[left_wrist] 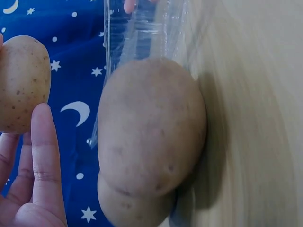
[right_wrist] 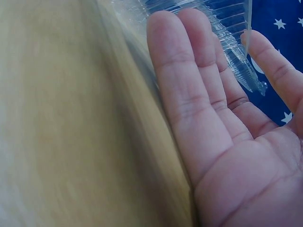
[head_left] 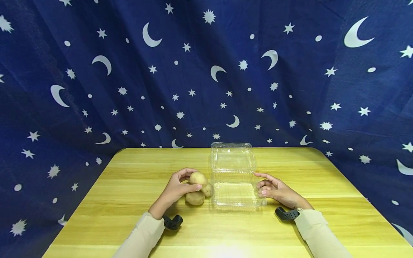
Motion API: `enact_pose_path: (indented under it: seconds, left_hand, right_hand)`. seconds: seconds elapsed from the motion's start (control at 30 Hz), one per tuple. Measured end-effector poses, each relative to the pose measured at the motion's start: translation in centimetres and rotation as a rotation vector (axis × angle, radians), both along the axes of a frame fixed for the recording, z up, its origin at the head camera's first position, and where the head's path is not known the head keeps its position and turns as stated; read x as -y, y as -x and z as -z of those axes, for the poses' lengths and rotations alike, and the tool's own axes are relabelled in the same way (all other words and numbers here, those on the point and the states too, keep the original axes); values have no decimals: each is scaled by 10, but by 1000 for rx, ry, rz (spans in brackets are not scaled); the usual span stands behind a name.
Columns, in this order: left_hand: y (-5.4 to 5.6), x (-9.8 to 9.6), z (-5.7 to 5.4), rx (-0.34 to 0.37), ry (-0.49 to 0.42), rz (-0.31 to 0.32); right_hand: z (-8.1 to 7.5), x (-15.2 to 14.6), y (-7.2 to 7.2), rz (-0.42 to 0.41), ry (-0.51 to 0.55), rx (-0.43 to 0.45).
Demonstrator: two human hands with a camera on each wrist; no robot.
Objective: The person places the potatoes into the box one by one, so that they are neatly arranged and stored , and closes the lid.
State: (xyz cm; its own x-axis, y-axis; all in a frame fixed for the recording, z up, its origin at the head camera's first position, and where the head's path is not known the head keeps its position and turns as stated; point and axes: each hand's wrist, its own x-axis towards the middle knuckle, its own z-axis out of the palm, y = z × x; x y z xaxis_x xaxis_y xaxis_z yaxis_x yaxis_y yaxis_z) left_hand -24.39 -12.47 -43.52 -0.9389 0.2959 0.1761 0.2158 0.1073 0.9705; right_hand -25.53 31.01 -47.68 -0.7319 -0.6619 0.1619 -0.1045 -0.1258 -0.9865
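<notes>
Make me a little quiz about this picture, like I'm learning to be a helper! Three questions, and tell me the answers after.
1. Pick one: what does the left hand hold?
A) a spoon
B) a potato
C) a cup

2. True or false: the lid of the clear box is shut.

3. Count: how many potatoes show in the head view?

Key:
1. B, a potato.
2. False; the lid is open, at the far side of the box.
3. Three: the one in the left hand, and two more potatoes close to the left side of the box.
</notes>
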Motion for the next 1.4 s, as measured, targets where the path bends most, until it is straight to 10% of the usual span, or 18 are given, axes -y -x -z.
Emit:
enact_pose_path:
  seconds: [1.4]
  left_hand:
    - [0, -57, -9, 1, -27, -15]
  right_hand:
    - [1, 1, 1, 11, -4, 18]
